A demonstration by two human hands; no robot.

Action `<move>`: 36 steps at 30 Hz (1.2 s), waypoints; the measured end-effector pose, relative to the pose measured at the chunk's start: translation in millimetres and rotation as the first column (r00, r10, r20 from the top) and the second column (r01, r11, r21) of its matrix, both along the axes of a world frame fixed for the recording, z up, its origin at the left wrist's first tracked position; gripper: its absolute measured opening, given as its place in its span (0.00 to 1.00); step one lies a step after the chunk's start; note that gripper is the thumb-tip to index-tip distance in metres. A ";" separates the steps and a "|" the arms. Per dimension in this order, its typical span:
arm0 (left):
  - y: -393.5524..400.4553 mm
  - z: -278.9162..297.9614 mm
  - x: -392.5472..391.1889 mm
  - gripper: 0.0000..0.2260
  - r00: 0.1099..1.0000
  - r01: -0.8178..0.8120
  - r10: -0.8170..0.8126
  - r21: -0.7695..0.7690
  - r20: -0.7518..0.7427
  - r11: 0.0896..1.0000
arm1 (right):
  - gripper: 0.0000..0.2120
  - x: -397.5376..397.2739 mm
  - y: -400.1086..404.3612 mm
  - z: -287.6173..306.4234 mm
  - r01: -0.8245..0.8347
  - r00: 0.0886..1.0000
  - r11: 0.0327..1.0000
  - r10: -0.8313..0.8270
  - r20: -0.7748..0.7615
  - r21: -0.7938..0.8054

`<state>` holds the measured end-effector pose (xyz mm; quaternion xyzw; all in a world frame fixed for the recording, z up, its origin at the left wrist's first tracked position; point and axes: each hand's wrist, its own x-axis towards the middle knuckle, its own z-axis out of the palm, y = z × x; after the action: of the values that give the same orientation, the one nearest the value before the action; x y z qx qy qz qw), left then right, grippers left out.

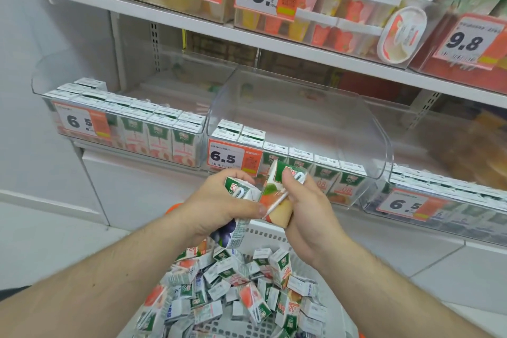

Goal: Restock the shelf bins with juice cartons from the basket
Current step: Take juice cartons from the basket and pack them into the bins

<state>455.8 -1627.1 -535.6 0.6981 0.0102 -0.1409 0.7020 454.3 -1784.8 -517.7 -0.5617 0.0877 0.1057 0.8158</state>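
Our left hand (219,200) grips a grape carton (233,230); our right hand (304,208) grips a peach carton (274,200) marked "100%". Just beyond our fingers, the bin (301,118) tag (233,156) reads "6.5". Below them, the basket (263,233) holds loose cartons (247,282).

Bright, even white store light fills the scene, with only soft, faint shadows beneath the shelf boards above the hands. Pale glare streaks the clear plastic bin (299,118) just above the right hand (307,217), washing out the cartons behind it. Wide-angle distortion bows the shelf lines toward the edges. Far right of the hands, items smear into blur; price tags (233,158) nearby stay readable.
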 end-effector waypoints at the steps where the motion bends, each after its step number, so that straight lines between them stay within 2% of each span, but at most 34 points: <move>1: -0.2 -0.8 -0.4 0.17 1.000 -0.011 0.011 0.009 -0.004 1.000 | 0.12 0.3 -0.4 1.4 -0.018 1.000 1.000 0.018 -0.021 0.018; 3: -3.9 -0.1 -3.0 0.17 0.996 -0.067 0.062 0.077 0.065 0.995 | 0.24 1.6 -1.4 1.7 -0.046 0.997 0.998 0.044 -0.059 -0.033; 4: -6.1 0.0 -5.1 0.17 0.982 -0.124 0.097 0.170 0.161 0.978 | 0.30 0.7 -0.3 2.1 -0.050 0.996 0.994 0.043 -0.078 -0.092; 5: -8.4 -1.0 -6.7 0.17 0.948 -0.197 0.095 0.325 0.302 0.925 | 0.34 -1.1 1.5 2.3 -0.045 0.995 0.988 0.030 -0.100 -0.151; 6: -10.9 -2.2 -8.2 0.17 0.898 -0.269 0.028 0.495 0.440 0.827 | 0.36 -1.5 2.6 0.2 -0.025 0.992 0.982 0.001 -0.126 -0.188; 7: -13.4 -2.5 -10.0 0.17 0.842 -0.319 -0.072 0.601 0.534 0.733 | 0.34 -1.6 3.5 -2.7 0.018 0.987 0.980 -0.049 -0.150 -0.198; 8: -15.4 -1.9 -12.1 0.17 0.806 -0.328 -0.152 0.645 0.573 0.690 | 0.30 -0.8 3.1 -6.8 0.076 0.981 0.979 -0.108 -0.161 -0.190; 9: -15.9 -1.6 -12.1 0.17 0.804 -0.284 -0.209 0.668 0.557 0.687 | 0.25 0.0 2.0 -9.0 0.122 0.973 0.975 -0.154 -0.170 -0.185; 11: -10.6 0.5 -9.1 0.17 0.872 -0.109 -0.215 0.603 0.439 0.790 | 0.17 4.6 -3.1 -8.7 0.139 0.972 0.979 -0.164 -0.168 -0.151; 12: -6.2 1.7 -5.6 0.18 0.923 -0.046 -0.157 0.509 0.350 0.859 | 0.15 7.1 -6.5 -7.0 0.116 0.978 0.988 -0.132 -0.161 -0.105; 14: 2.0 2.0 0.8 0.19 0.994 -0.001 -0.030 0.277 0.108 0.961 | 0.17 9.0 -13.0 -1.4 0.061 0.989 0.998 -0.057 -0.140 0.026; 16: 3.1 0.3 3.2 0.18 0.999 0.002 0.001 0.105 -0.033 0.994 | 0.21 9.1 -16.4 4.6 0.030 0.995 0.992 -0.017 -0.099 0.126; 20: -4.8 5.4 5.3 0.20 1.000 0.006 -0.007 -0.037 -0.029 0.999 | 0.29 9.7 -18.6 15.7 0.030 0.998 0.980 -0.019 -0.058 0.198; 22: -5.3 11.4 9.5 0.22 1.000 -0.005 0.004 -0.073 -0.014 0.997 | 0.26 14.4 -18.3 24.6 -0.001 1.000 0.984 0.006 -0.029 0.178; 24: -6.1 17.3 14.7 0.19 0.999 -0.034 0.033 -0.074 -0.012 0.997 | 0.21 22.8 -17.6 36.8 -0.045 0.999 0.996 0.043 0.023 0.072; 26: -7.5 22.8 20.5 0.17 0.995 -0.098 0.097 -0.080 -0.012 0.992 | 0.18 34.4 -15.7 50.3 -0.066 0.995 0.993 0.073 0.066 -0.102; 29: -3.8 29.7 33.7 0.17 0.972 -0.228 0.231 -0.062 0.047 0.972 | 0.17 62.3 -19.5 68.4 0.024 0.978 0.943 0.047 0.204 -0.333; 32: 9.4 29.5 47.3 0.18 0.918 -0.341 0.302 0.121 0.258 0.932 | 0.15 102.3 -27.0 82.0 0.138 0.948 0.855 0.032 0.316 -0.499; 36: 18.0 12.7 61.1 0.25 0.897 -0.352 0.174 0.421 0.405 0.836 | 0.13 148.0 -35.5 79.5 0.204 0.942 0.707 0.047 0.333 -0.677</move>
<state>516.9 -1609.0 -522.9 0.8563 0.0176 0.0924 0.5078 602.4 -1820.3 -438.2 -0.8343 0.0093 -0.0655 0.5473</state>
